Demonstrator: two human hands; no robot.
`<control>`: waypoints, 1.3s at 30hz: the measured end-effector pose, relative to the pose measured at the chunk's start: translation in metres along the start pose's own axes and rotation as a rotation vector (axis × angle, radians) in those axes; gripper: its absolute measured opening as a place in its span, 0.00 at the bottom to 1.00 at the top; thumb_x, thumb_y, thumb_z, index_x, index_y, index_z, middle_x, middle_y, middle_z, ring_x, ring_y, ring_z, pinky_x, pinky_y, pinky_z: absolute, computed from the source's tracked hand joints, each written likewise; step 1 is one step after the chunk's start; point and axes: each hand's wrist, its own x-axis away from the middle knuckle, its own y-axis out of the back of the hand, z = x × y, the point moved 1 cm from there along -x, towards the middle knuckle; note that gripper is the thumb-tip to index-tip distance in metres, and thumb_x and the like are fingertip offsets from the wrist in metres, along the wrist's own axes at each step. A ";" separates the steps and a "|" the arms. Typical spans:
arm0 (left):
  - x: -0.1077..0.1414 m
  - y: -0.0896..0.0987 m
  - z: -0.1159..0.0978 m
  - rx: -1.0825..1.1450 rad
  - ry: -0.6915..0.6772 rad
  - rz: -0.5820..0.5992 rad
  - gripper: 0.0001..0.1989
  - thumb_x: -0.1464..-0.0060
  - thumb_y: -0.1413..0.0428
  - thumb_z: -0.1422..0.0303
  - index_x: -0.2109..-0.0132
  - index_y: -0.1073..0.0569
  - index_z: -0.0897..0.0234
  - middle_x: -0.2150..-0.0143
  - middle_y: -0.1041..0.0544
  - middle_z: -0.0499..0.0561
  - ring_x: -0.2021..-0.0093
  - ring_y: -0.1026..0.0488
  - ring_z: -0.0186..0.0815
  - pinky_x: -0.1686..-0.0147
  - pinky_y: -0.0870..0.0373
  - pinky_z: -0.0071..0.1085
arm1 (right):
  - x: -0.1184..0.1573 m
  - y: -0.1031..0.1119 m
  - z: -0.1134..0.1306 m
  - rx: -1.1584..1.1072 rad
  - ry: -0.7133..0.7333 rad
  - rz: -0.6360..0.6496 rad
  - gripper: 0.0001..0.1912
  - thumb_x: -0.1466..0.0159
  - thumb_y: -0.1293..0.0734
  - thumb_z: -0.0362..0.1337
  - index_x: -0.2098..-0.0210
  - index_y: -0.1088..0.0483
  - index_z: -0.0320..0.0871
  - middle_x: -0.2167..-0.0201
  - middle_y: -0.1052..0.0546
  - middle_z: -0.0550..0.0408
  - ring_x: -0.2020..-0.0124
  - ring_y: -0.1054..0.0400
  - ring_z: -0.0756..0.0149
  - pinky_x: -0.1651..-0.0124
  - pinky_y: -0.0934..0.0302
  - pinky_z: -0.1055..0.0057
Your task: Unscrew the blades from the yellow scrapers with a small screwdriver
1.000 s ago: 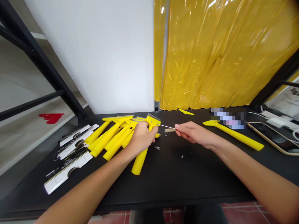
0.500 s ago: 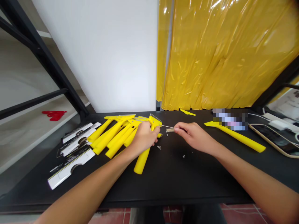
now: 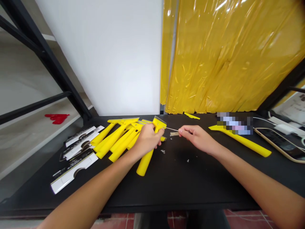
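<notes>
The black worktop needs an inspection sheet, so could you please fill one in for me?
Surface: black worktop, small metal parts scattered near its middle.
Job's things: yellow scraper; thin metal tool with its tip at the scraper's head, exact seating too small to tell.
Clutter: yellow scraper pile and black-and-white packaging at left; separate yellow handle and phone at right.
Hands: left hand grips the scraper; right hand holds the tool.
Cables: white cable by the phone.
Surroundings: white panel and yellow plastic sheeting behind; red item on the left shelf.
</notes>
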 end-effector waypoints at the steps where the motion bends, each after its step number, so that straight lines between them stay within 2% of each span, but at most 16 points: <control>1: -0.002 0.004 -0.001 -0.007 -0.012 0.015 0.12 0.41 0.43 0.63 0.70 0.35 0.61 0.83 0.26 0.49 0.87 0.33 0.31 0.85 0.39 0.28 | 0.000 0.001 0.001 0.064 0.051 0.000 0.21 0.30 0.40 0.53 0.70 0.31 0.43 0.75 0.33 0.59 0.72 0.40 0.69 0.68 0.47 0.71; 3: -0.008 0.015 -0.001 -0.026 0.003 0.029 0.10 0.43 0.42 0.65 0.70 0.34 0.62 0.83 0.26 0.49 0.87 0.33 0.32 0.85 0.40 0.28 | 0.000 0.003 0.002 0.178 0.118 0.018 0.19 0.28 0.42 0.50 0.67 0.32 0.44 0.72 0.30 0.59 0.69 0.37 0.67 0.65 0.44 0.70; 5: -0.014 0.028 0.002 -0.072 0.030 -0.020 0.07 0.44 0.41 0.66 0.67 0.31 0.62 0.82 0.26 0.49 0.87 0.32 0.33 0.84 0.40 0.28 | 0.000 0.007 0.002 0.301 0.159 0.010 0.17 0.27 0.44 0.48 0.65 0.34 0.45 0.72 0.29 0.59 0.70 0.37 0.67 0.65 0.44 0.70; 8: -0.022 0.046 0.006 -0.160 0.000 -0.115 0.07 0.46 0.39 0.66 0.64 0.30 0.62 0.76 0.22 0.50 0.83 0.29 0.34 0.82 0.39 0.28 | -0.002 0.025 -0.004 0.567 0.109 -0.094 0.18 0.29 0.41 0.52 0.69 0.36 0.46 0.74 0.29 0.58 0.73 0.38 0.66 0.69 0.49 0.69; 9: -0.025 0.051 0.008 -0.221 -0.025 -0.121 0.09 0.46 0.38 0.63 0.67 0.29 0.62 0.76 0.22 0.50 0.83 0.29 0.34 0.81 0.39 0.29 | -0.002 0.035 -0.008 0.669 0.054 -0.141 0.21 0.31 0.39 0.54 0.72 0.37 0.46 0.75 0.29 0.57 0.74 0.38 0.65 0.70 0.51 0.68; 11: -0.029 0.060 0.010 -0.391 -0.055 -0.131 0.18 0.45 0.40 0.56 0.76 0.29 0.62 0.81 0.25 0.52 0.82 0.30 0.35 0.78 0.40 0.30 | 0.002 0.059 -0.018 0.829 -0.039 -0.180 0.26 0.31 0.42 0.56 0.77 0.37 0.45 0.74 0.27 0.52 0.73 0.35 0.63 0.70 0.51 0.67; 13: -0.033 0.067 0.013 -0.453 -0.040 -0.127 0.23 0.46 0.40 0.52 0.81 0.29 0.62 0.83 0.27 0.52 0.81 0.31 0.36 0.78 0.41 0.31 | 0.011 0.087 -0.031 0.967 -0.191 -0.268 0.26 0.30 0.44 0.56 0.74 0.31 0.45 0.71 0.23 0.48 0.69 0.31 0.57 0.69 0.49 0.65; 15: -0.036 0.074 0.015 -0.425 -0.026 -0.083 0.22 0.49 0.38 0.51 0.81 0.28 0.62 0.83 0.27 0.52 0.81 0.31 0.36 0.77 0.41 0.32 | 0.025 0.112 -0.046 1.058 -0.400 -0.327 0.25 0.33 0.41 0.58 0.64 0.25 0.44 0.67 0.21 0.43 0.66 0.28 0.51 0.69 0.47 0.64; 17: -0.038 0.079 0.017 -0.392 -0.009 -0.025 0.19 0.53 0.35 0.53 0.79 0.27 0.62 0.80 0.25 0.52 0.78 0.30 0.37 0.75 0.38 0.32 | 0.039 0.128 -0.060 1.086 -0.569 -0.270 0.28 0.35 0.38 0.60 0.58 0.23 0.43 0.62 0.21 0.37 0.63 0.26 0.46 0.68 0.45 0.62; 19: -0.040 0.085 0.020 -0.348 0.002 0.014 0.16 0.56 0.33 0.54 0.74 0.25 0.62 0.76 0.22 0.52 0.74 0.27 0.39 0.73 0.36 0.32 | 0.051 0.136 -0.071 1.056 -0.655 -0.185 0.30 0.36 0.38 0.62 0.57 0.22 0.42 0.60 0.21 0.34 0.60 0.25 0.42 0.67 0.43 0.60; 21: -0.042 0.089 0.024 -0.363 0.032 -0.012 0.20 0.59 0.31 0.53 0.67 0.25 0.62 0.70 0.19 0.53 0.69 0.23 0.42 0.71 0.33 0.32 | 0.057 0.138 -0.080 1.037 -0.674 -0.155 0.29 0.36 0.38 0.60 0.57 0.21 0.42 0.59 0.21 0.34 0.59 0.25 0.40 0.67 0.43 0.59; 24: -0.047 0.093 0.029 -0.517 0.096 -0.110 0.34 0.65 0.29 0.49 0.55 0.28 0.64 0.58 0.18 0.61 0.61 0.21 0.50 0.68 0.31 0.35 | 0.060 0.137 -0.089 1.047 -0.682 -0.183 0.24 0.37 0.34 0.56 0.57 0.21 0.42 0.58 0.20 0.34 0.60 0.25 0.40 0.68 0.41 0.59; 27: -0.049 0.093 0.033 -0.664 0.134 -0.118 0.45 0.65 0.29 0.49 0.43 0.33 0.66 0.48 0.21 0.67 0.53 0.23 0.57 0.62 0.29 0.39 | 0.058 0.137 -0.093 1.027 -0.664 -0.140 0.19 0.39 0.32 0.51 0.58 0.21 0.44 0.59 0.20 0.38 0.61 0.25 0.43 0.68 0.41 0.61; 29: -0.048 0.093 0.034 -0.752 0.153 -0.089 0.45 0.61 0.31 0.49 0.40 0.34 0.65 0.45 0.22 0.68 0.49 0.24 0.59 0.59 0.30 0.40 | 0.056 0.135 -0.092 1.001 -0.647 -0.066 0.16 0.41 0.31 0.49 0.61 0.20 0.46 0.60 0.19 0.42 0.60 0.25 0.46 0.68 0.42 0.62; 33: -0.045 0.092 0.034 -0.853 0.144 -0.052 0.38 0.55 0.34 0.49 0.41 0.31 0.63 0.45 0.22 0.66 0.48 0.25 0.59 0.58 0.30 0.41 | 0.051 0.124 -0.077 0.989 -0.593 0.040 0.14 0.44 0.30 0.49 0.69 0.21 0.45 0.66 0.19 0.46 0.64 0.25 0.51 0.69 0.46 0.65; 39: -0.042 0.093 0.031 -0.882 0.143 -0.030 0.38 0.54 0.38 0.43 0.42 0.30 0.64 0.45 0.22 0.66 0.47 0.25 0.60 0.56 0.32 0.42 | 0.045 0.103 -0.065 0.916 -0.499 0.101 0.15 0.42 0.34 0.49 0.75 0.27 0.45 0.77 0.25 0.51 0.73 0.31 0.60 0.72 0.50 0.67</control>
